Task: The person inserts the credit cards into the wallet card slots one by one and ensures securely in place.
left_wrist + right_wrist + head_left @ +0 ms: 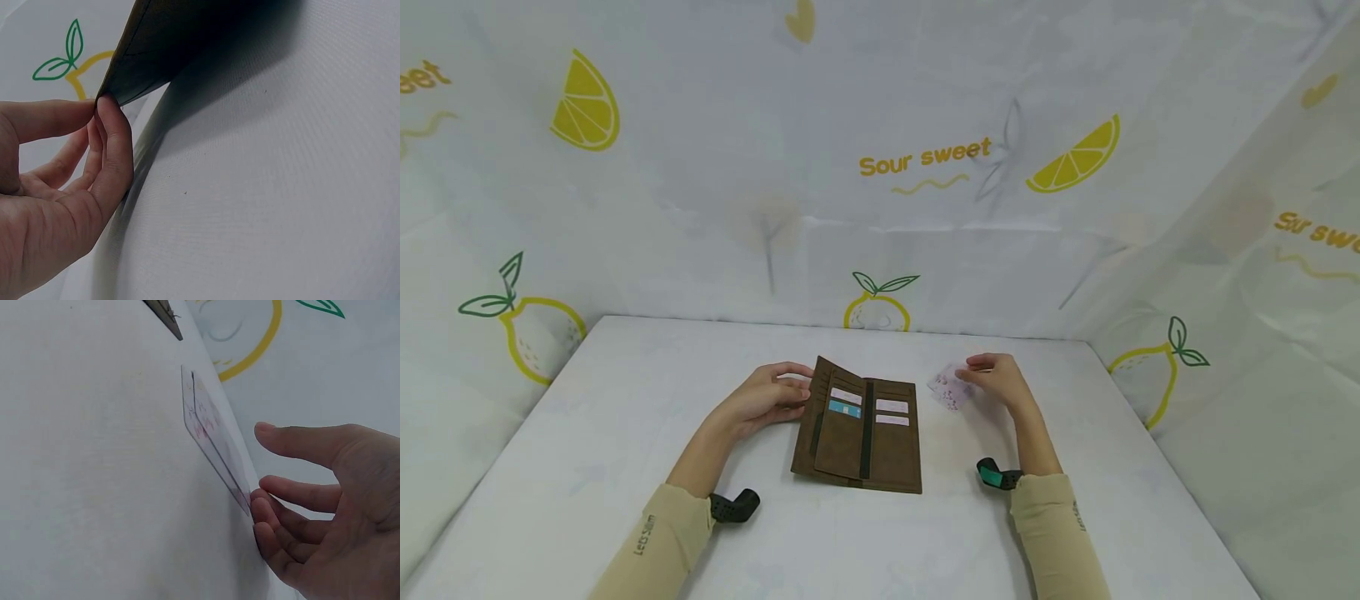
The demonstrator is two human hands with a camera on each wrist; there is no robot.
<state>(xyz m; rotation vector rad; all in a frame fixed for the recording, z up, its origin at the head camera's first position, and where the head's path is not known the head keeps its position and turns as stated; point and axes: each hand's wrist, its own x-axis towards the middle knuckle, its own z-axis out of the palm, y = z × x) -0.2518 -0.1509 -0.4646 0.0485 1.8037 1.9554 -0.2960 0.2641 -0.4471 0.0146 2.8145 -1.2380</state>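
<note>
Wallet (847,437) is pinched in left hand (769,397); right hand (997,377) sits loosely spread by cards (948,388), sloppy nudge could scatter 'em.

The right hand (319,506) had its fingertips at the end of overlapping, pink-marked cards (220,440) on the white table (94,462); its thumb stood apart; a yellow fruit outline (266,340) showed behind.
</note>
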